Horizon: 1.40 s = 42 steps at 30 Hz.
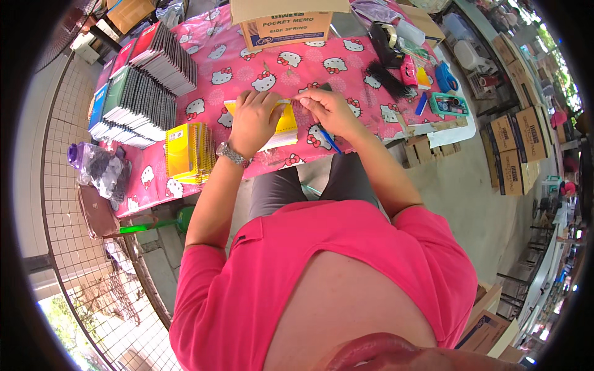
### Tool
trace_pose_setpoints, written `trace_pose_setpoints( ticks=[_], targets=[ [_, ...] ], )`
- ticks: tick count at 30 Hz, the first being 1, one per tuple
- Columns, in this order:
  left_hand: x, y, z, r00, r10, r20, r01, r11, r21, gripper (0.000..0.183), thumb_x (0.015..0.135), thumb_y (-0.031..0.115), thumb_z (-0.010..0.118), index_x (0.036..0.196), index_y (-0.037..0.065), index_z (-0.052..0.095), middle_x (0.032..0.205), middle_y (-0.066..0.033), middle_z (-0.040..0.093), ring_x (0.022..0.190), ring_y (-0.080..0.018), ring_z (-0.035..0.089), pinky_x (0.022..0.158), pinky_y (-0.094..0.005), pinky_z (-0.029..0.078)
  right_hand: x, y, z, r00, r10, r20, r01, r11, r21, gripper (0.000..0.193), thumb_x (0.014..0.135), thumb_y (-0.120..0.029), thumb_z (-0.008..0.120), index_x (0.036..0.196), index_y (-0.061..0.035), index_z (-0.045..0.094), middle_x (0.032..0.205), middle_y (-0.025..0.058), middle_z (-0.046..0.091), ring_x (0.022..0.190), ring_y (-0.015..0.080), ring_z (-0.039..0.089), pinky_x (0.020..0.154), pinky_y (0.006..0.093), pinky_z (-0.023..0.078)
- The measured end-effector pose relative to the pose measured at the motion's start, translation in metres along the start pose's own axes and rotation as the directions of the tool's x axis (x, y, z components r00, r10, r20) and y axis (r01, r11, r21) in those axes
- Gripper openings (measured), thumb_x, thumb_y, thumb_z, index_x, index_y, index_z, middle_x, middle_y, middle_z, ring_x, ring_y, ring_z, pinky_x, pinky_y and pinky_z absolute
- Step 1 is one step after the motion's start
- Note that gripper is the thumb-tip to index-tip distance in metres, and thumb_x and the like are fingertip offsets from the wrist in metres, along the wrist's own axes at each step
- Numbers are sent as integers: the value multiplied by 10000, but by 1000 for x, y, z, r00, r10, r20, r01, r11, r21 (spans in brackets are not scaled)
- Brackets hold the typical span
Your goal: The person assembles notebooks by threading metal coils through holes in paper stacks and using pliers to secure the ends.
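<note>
Yellow pad pinned
My L hand holds it, prob. so it won't slide; R hand pinched nr far right corner, can't tell on what.

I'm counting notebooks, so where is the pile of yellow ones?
In the head view, the yellow notebook pile lies on the left side of the pink-covered table, between the taller notebook stacks and the wristwatch.
</note>
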State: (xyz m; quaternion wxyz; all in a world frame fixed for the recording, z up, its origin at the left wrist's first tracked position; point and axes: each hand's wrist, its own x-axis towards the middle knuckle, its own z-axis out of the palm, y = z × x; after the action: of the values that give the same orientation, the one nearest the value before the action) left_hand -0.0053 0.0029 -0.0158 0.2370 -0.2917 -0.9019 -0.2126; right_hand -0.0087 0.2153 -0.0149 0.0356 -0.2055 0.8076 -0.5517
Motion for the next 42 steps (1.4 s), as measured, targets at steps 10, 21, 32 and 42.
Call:
trace_pose_setpoints(
  ticks=[10, 21, 32, 42],
  targets=[
    [1, 13, -4, 995, 61, 83, -69, 993, 94, 229, 860, 227, 641, 1042, 107, 573, 915, -85, 632, 900, -296, 583, 927, -471, 381, -3, -15, -9, 988, -143, 64, 152, 972, -180, 348, 898, -146, 639, 1222, -74, 532, 887, 118, 625, 800, 257, 634, 726, 370, 500],
    [0, 4, -1, 992, 41, 122, -41, 999, 1, 95, 914, 158, 570, 948, 74, 600, 845, -101, 647, 863, -311, 600, 1032, -508, 341, 53, 148, -14, 985, 156, -71, -159, 674, -721, 625, 900, -426, 575, 1436, -165, 388, 1451, 200, 370, 1320, 426, 354, 1076, 556, 319],
    [-16, 0, 3, 989, -147, 7, 146, 984, 101, 376, 698, 337, 809, 957, 124, 640, 987, -50, 584, 1049, -290, 504, 896, -504, 346, 45, 49, -33, 881, -111, 460, -252, 712, 655, 512, 930, -283, 616, 1356, -17, 517, 1315, 82, 578, 1215, 156, 509, 1058, 309, 368],
    [0, 22, 1, 992, -105, 74, 103, 994, 27, 377, 684, 331, 813, 917, 92, 637, 924, -53, 597, 980, -277, 529, 876, -448, 370, 27, 21, -48, 821, -80, 565, -202, 885, 419, 468, 891, -192, 647, 1302, 5, 538, 1312, 60, 552, 1243, 153, 469, 1064, 318, 335]
  ],
)
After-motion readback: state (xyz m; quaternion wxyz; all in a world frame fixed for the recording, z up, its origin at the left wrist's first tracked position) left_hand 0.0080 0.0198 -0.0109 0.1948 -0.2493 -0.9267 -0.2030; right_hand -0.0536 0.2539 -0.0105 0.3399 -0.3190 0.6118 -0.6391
